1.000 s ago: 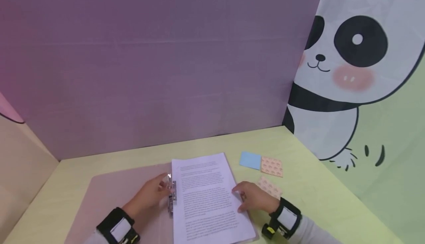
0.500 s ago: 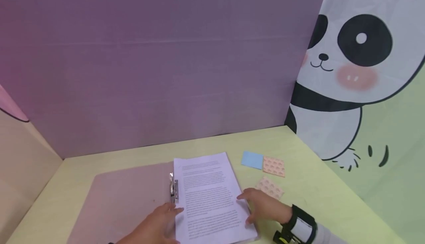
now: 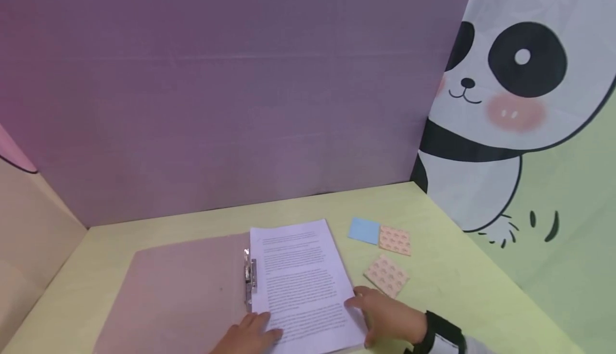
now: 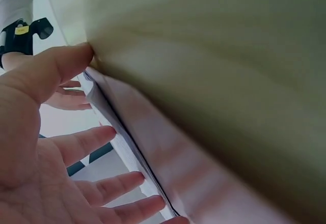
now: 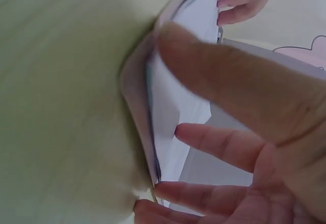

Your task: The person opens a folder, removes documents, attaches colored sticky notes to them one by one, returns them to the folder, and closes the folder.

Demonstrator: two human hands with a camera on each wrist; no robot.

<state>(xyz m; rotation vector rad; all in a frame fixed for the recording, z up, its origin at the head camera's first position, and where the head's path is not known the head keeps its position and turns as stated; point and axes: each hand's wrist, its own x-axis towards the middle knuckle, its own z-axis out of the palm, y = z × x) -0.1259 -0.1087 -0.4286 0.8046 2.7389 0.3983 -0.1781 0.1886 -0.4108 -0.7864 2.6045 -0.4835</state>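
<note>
A stack of printed paper sheets (image 3: pixel 298 279) lies on the right half of an opened pale pink folder (image 3: pixel 178 284). Along the spine, a metal clip (image 3: pixel 248 274) sits at the sheets' left edge. My left hand (image 3: pixel 249 335) is at the lower left of the stack, fingers extended over the paper; in the left wrist view its fingertips meet the edge of the sheets. At the lower right corner, my right hand (image 3: pixel 389 314) touches the stack's side, its thumb near the corner and its fingers fairly straight along the edge in the right wrist view.
Right of the folder are a blue square note (image 3: pixel 364 231) and two pink patterned squares, one beside it (image 3: pixel 395 240) and one closer to my right hand (image 3: pixel 386 276). A purple backdrop (image 3: pixel 231 102) rises behind the light yellow table (image 3: pixel 481 311).
My left hand has left the metal clip and come down to the near left part of the sheets. The right hand has slid nearer along the right edge, uncovering the closer patterned square.
</note>
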